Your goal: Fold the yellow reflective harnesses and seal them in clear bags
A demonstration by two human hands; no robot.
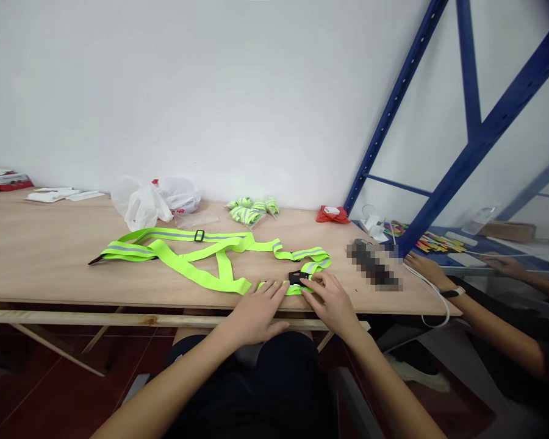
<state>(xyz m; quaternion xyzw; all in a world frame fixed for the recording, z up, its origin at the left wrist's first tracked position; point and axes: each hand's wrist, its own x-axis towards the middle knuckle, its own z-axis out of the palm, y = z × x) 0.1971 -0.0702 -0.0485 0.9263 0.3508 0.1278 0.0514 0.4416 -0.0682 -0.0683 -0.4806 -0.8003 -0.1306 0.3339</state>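
A neon-green harness of straps [196, 272] with grey reflective stripes lies spread over the wooden table. Its black buckle [297, 278] is near the table's front edge. My left hand [257, 311] rests flat on the strap just left of the buckle, fingers spread. At the buckle's right side is my right hand [332, 300], its fingers bent and apart, with fingertips touching the buckle and the strap. A black slider [199, 235] sits on the upper strap, and a dark strap end [96, 260] points left.
Behind the harness lie white plastic bags [141, 204], bagged green straps [251, 211] and a red bag [333, 214]. A blurred dark object [374, 263] is at right, beside a cable and a blue metal frame [457, 164]. Another person's arm [489, 320] reaches in at right.
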